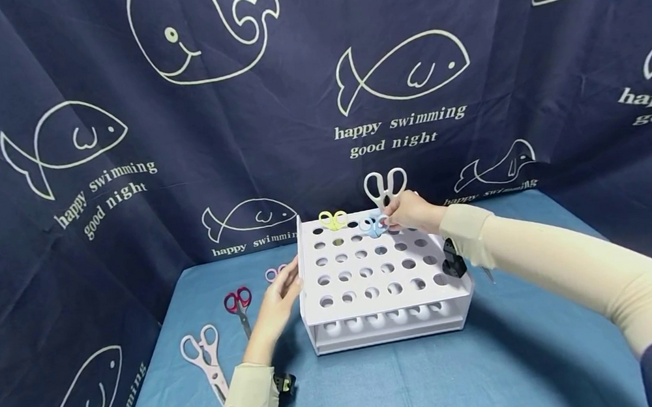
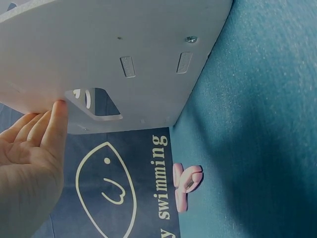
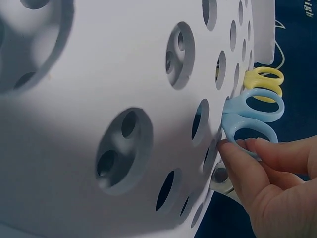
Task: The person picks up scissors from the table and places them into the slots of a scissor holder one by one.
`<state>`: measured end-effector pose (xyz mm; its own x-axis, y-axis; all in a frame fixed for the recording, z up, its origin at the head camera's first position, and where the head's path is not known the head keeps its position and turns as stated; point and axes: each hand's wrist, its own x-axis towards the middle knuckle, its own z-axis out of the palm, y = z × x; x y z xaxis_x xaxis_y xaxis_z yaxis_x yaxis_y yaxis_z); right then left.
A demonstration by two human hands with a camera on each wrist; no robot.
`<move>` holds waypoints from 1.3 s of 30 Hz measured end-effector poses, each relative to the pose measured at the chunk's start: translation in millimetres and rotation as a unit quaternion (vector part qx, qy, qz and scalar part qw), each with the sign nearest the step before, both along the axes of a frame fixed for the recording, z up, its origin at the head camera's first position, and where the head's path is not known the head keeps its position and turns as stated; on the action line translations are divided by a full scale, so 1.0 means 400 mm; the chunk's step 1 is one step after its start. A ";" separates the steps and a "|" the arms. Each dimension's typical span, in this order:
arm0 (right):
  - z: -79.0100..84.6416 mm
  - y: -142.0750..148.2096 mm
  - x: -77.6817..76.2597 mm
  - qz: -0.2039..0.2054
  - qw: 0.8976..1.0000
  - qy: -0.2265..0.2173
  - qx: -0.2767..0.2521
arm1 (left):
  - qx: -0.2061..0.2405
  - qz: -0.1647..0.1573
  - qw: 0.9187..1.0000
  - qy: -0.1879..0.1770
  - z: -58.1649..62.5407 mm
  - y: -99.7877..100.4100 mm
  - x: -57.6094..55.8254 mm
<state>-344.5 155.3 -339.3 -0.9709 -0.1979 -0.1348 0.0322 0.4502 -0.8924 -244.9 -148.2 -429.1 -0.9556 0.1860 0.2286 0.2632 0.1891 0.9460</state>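
A white rack (image 1: 383,303) with rows of round holes stands on the table. My right hand (image 1: 412,211) pinches a lower handle loop of the light-blue scissors (image 3: 237,108), whose handles stick up from the back part of the rack; the blades are hidden below. Yellow scissors (image 1: 334,222) stand to their left in the back row. White scissors (image 1: 381,193) rise upright just behind the right hand. My left hand (image 1: 279,300) touches the rack's left side panel (image 2: 148,29) with extended fingers, near the cut-out in it.
Left of the rack, red-handled scissors (image 1: 241,306) and larger pale-pink scissors (image 1: 210,365) lie on the blue cloth (image 1: 402,379). Pink handles (image 2: 181,193) show beyond the left hand. A dark curtain (image 1: 307,133) with fish drawings hangs close behind the rack.
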 end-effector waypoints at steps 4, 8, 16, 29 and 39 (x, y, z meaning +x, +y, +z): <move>0.002 0.002 -0.001 0.007 1.000 0.002 0.011 | 0.006 -0.001 1.000 0.000 0.000 -0.001 0.000; 0.014 0.010 0.002 0.013 0.997 0.024 0.070 | 0.009 -0.002 1.000 -0.003 0.001 -0.001 0.000; 0.053 0.024 0.007 0.024 0.995 0.038 0.091 | 0.009 -0.003 1.000 -0.001 0.000 0.001 -0.001; 0.129 0.067 0.012 0.044 0.997 0.040 0.044 | 0.016 -0.005 1.000 0.000 -0.003 -0.001 -0.002; 0.166 0.139 0.009 0.043 0.998 0.044 0.016 | 0.014 -0.007 1.000 -0.002 0.004 0.000 0.000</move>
<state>-340.7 210.9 -272.9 -0.9586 -0.2787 -0.0580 -0.0855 0.4762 -0.8752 -244.9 -148.3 -427.4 -0.9541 0.1922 0.2296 0.2612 0.1593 0.9521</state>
